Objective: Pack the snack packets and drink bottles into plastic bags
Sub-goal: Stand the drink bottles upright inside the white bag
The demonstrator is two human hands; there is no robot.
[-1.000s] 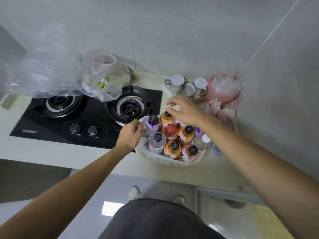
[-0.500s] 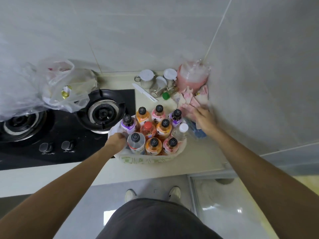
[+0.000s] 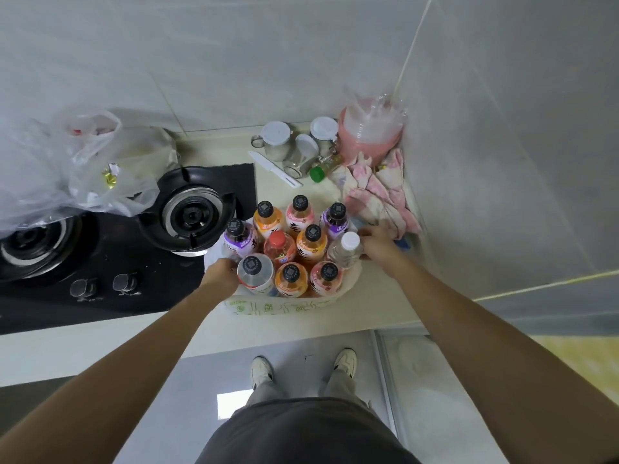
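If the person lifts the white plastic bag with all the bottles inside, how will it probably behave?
The white plastic bag looks thin and soft, so it will likely sag. It holds about ten upright bottles, so it is probably heavy. Both the left hand and the right hand are at its sides; bottles may tip together.

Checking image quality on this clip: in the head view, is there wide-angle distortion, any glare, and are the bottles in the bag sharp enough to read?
Head view: strong wide-angle bend, the wall tile seams curve and both forearms splay outward; soft even light, faint shadows; a bright reflection patch on the floor; the bottles are fairly sharp, but label text and the print on the plastic bag stay unreadable; the bags on the stove look hazy.
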